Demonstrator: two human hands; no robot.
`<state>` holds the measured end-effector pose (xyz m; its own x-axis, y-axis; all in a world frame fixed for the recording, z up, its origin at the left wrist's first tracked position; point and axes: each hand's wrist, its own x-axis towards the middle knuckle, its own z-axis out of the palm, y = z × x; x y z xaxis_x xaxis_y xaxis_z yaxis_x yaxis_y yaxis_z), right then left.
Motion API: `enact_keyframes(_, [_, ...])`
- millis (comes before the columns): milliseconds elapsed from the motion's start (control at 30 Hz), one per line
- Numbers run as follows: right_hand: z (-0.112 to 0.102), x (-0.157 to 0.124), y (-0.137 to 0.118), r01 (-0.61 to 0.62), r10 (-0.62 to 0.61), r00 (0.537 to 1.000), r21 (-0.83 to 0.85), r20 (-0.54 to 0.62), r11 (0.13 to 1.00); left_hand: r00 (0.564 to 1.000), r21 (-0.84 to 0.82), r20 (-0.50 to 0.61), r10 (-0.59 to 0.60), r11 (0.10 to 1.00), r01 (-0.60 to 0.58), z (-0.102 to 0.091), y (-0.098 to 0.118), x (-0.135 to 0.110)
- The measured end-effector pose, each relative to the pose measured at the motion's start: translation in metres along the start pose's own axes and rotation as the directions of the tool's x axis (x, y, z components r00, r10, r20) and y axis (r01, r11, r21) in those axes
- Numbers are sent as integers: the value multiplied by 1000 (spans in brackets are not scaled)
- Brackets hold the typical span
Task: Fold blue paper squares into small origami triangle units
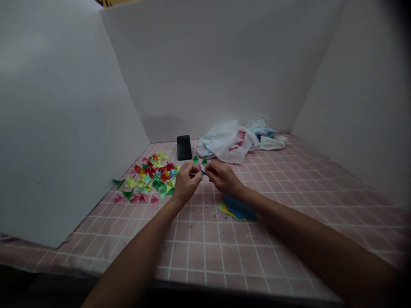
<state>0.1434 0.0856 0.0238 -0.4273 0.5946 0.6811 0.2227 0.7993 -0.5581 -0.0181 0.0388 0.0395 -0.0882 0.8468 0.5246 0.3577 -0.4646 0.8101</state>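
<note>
My left hand [187, 180] and my right hand [224, 177] meet over the middle of the table, fingertips pinched close together. Between them is a small blue folded paper [203, 172], mostly hidden by the fingers, so its exact shape cannot be made out. Just beyond the fingertips, small green folded papers [195, 159] rest on the cloth, with a bit of pink near them. Left of my left hand spreads a pile of small folded paper cranes [148, 175] in red, pink, yellow, green and light blue. Beneath my right forearm lies a stack of blue and yellow paper sheets [236, 208].
A pink checked tablecloth [192, 248] covers the table. At the back stand a black phone [184, 147], a crumpled white plastic bag [224, 139] with red print, and a blue-and-white packet [265, 131]. White panels [221, 64] enclose the back and both sides.
</note>
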Motion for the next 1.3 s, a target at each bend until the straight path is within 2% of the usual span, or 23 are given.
enact_keyframes(167, [-1, 1, 0, -91, 93, 993, 38, -67, 995, 999, -53, 45, -20, 998, 22, -2, -4, 1])
enact_keyframes(333, [-6, 2, 2, -175, 184, 978, 93, -95, 980, 987, -163, 140, -76, 982, 99, -1, -10, 1])
enact_keyframes(533, [-6, 4, 0, -262, 264, 964, 256, 28, 930, 970, -286, 178, -166, 934, 212, 1, -13, -1])
enact_keyframes(700, [-5, 5, -2, -328, 294, 944, 388, 146, 861, 961, -325, 196, -197, 911, 253, 1, -14, -2])
enact_keyframes(800, [-5, 5, -2, -370, 315, 929, 454, 194, 811, 961, -320, 196, -195, 914, 250, 2, -16, -2])
enact_keyframes(1300, [-5, 5, -1, -438, 346, 898, 624, 271, 647, 971, -270, 203, -125, 946, 178, 4, -13, -2])
